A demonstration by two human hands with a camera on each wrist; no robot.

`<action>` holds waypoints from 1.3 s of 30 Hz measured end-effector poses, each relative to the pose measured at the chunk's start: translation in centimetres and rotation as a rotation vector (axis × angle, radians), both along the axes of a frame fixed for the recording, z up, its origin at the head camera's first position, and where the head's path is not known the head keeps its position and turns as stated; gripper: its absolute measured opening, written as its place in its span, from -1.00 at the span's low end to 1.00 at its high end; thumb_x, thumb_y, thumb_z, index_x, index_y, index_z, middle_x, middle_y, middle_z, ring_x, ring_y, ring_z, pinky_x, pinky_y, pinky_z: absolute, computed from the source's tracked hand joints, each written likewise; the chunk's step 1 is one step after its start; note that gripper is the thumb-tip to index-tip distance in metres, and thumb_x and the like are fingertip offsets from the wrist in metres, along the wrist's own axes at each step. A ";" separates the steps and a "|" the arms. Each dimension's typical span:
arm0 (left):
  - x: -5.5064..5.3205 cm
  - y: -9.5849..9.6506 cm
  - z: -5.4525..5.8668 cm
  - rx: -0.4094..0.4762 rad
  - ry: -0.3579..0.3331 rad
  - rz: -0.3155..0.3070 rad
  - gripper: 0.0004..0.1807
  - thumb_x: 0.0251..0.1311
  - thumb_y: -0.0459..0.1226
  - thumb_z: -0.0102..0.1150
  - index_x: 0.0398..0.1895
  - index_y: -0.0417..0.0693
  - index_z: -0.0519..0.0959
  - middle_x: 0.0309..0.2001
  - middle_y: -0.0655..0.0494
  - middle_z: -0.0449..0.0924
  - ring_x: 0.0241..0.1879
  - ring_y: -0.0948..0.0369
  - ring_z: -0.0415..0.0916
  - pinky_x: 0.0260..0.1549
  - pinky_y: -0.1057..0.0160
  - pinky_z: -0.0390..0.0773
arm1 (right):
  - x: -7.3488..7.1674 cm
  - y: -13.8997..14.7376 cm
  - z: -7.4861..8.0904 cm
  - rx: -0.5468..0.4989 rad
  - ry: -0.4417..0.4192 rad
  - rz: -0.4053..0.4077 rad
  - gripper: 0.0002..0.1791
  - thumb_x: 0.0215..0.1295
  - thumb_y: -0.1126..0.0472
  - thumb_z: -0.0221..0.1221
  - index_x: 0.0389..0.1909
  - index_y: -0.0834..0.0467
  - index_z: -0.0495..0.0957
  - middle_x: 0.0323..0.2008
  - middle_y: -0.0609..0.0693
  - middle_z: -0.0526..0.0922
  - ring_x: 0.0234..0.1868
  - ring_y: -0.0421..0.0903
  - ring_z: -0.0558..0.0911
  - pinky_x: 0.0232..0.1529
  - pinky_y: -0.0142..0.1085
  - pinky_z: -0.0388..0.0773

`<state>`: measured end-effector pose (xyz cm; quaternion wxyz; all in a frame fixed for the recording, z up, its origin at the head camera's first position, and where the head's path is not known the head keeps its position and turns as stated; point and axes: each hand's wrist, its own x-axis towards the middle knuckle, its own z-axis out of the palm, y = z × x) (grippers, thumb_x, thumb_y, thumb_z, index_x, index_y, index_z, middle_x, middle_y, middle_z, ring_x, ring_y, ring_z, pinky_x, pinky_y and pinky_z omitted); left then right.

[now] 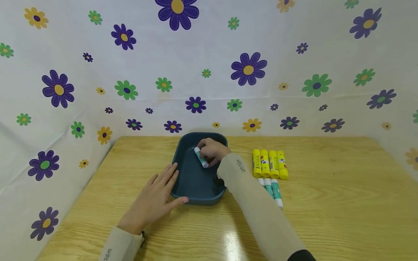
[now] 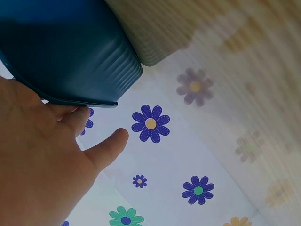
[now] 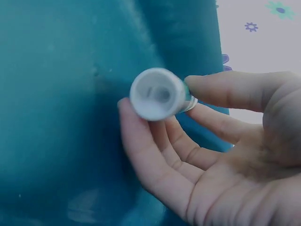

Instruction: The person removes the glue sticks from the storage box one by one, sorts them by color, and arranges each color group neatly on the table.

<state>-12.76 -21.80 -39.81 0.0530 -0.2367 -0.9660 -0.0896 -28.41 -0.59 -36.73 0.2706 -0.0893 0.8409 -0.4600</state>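
A dark blue-green plastic tray [image 1: 192, 185] stands on the wooden table. Inside it, my right hand [image 1: 213, 150] pinches a white-and-teal glue stick [image 1: 201, 157] between thumb and fingers. In the right wrist view, the stick's round white end [image 3: 157, 94] faces the camera, close above the tray's surface. My left hand [image 1: 153, 203] rests against the tray's near-left rim with fingers extended. The left wrist view shows that hand's fingers at the rim, its thumb [image 2: 110, 146] pointing away from them.
Right of the tray, several yellow glue sticks [image 1: 273, 165] stand or lie in a row. Just nearer are three white-and-teal glue sticks [image 1: 277, 192], partly hidden by the right sleeve [image 1: 254, 210]. A flower-patterned sheet [image 1: 209, 54] rises behind the table.
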 end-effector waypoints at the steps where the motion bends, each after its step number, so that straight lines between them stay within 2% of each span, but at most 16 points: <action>1: 0.0 0.0 0.0 -0.001 -0.001 0.000 0.01 0.35 0.33 -0.02 0.50 -0.36 0.23 0.60 -0.15 -0.03 0.57 -0.06 -0.08 0.38 -0.28 0.16 | 0.0 0.1 0.1 -0.012 -0.002 -0.012 -0.54 0.39 0.40 0.09 0.30 0.26 0.43 -0.04 0.22 0.55 -0.26 0.06 0.63 -0.25 -0.10 0.74; 7: -0.1 0.1 0.0 -0.013 0.004 -0.004 0.01 0.35 0.33 -0.02 0.50 -0.36 0.24 0.60 -0.16 -0.03 0.57 -0.06 -0.07 0.38 -0.27 0.18 | 0.1 0.5 0.4 -0.078 -0.023 -0.059 -0.56 0.38 0.40 0.14 0.27 0.28 0.45 -0.04 0.24 0.55 -0.27 0.06 0.64 -0.24 -0.09 0.74; 15: -0.2 0.1 0.2 -0.015 0.019 -0.016 0.00 0.37 0.34 -0.07 0.49 -0.37 0.25 0.59 -0.17 0.01 0.56 -0.08 -0.04 0.36 -0.28 0.21 | 0.3 0.8 1.7 -0.161 -0.036 -0.070 -0.56 0.38 0.39 0.14 0.26 0.28 0.42 0.01 0.24 0.53 -0.21 0.07 0.62 -0.16 -0.05 0.72; 20: -0.2 0.2 0.3 -0.009 0.019 -0.020 0.01 0.38 0.34 -0.09 0.48 -0.38 0.26 0.58 -0.17 0.03 0.55 -0.09 -0.02 0.36 -0.28 0.21 | 0.4 1.3 2.5 -0.213 -0.027 -0.066 -0.52 0.35 0.41 0.14 0.29 0.29 0.40 -0.03 0.25 0.54 -0.22 0.06 0.60 -0.11 0.00 0.71; 28: -0.3 0.0 0.2 -0.014 0.009 -0.012 0.02 0.36 0.34 -0.04 0.50 -0.37 0.23 0.59 -0.17 -0.01 0.56 -0.09 -0.06 0.38 -0.28 0.17 | 0.8 2.2 3.2 -0.291 -0.038 -0.080 -0.50 0.31 0.46 0.15 0.28 0.29 0.37 -0.01 0.27 0.54 -0.28 0.04 0.61 -0.15 0.02 0.71; 39: -0.2 0.0 0.1 -0.018 -0.008 -0.001 0.03 0.35 0.34 -0.02 0.51 -0.35 0.21 0.60 -0.16 -0.04 0.57 -0.06 -0.09 0.39 -0.27 0.15 | 1.7 4.5 3.4 -0.339 0.022 -0.068 -0.51 0.35 0.44 0.13 0.29 0.29 0.36 -0.01 0.24 0.48 -0.24 0.06 0.59 -0.26 -0.09 0.73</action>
